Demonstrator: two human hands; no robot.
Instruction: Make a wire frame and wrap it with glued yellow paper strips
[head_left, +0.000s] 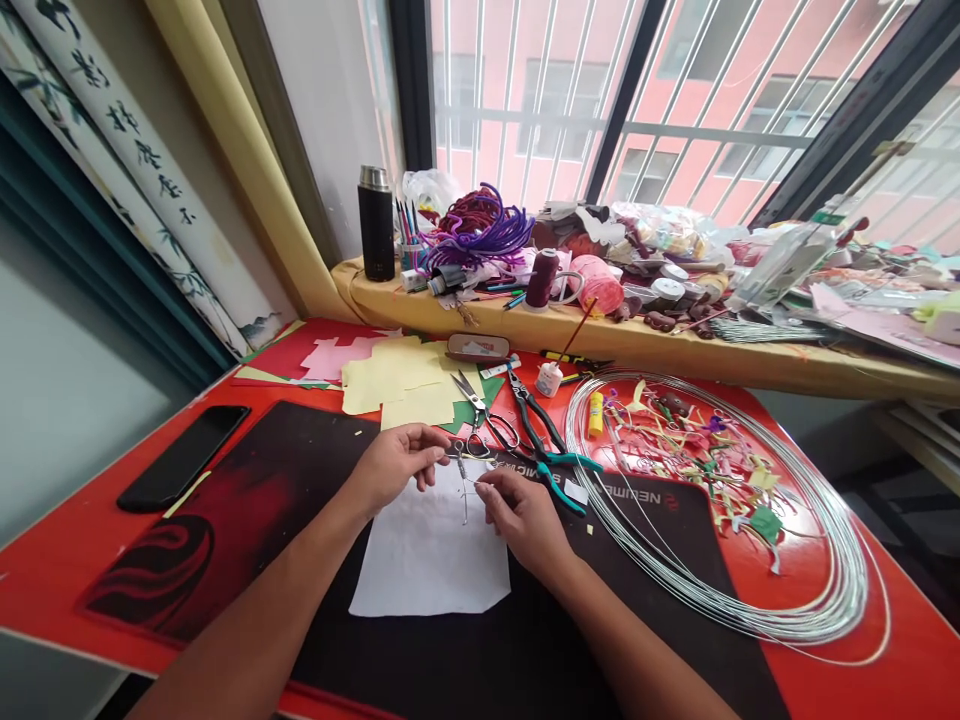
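Shiny metal wire piece [463,470], matt paper sheet [427,565], glossy smooth tabletop [67,530], shiny metal coil [849,560]

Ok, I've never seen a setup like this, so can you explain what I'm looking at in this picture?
There's no machine here: a person works with two bare hands, the left and the right. The single picture comes from a camera worn on their head, looking forward and down.

Between their fingertips, above a white sheet, they hold a small bent wire piece; its finer shape is too small to make out.

The sheet lies on a dark mat on a red table. Beyond the hands lie scissors and pliers. To the right is a big wire coil around colourful scraps; to the left, a phone.
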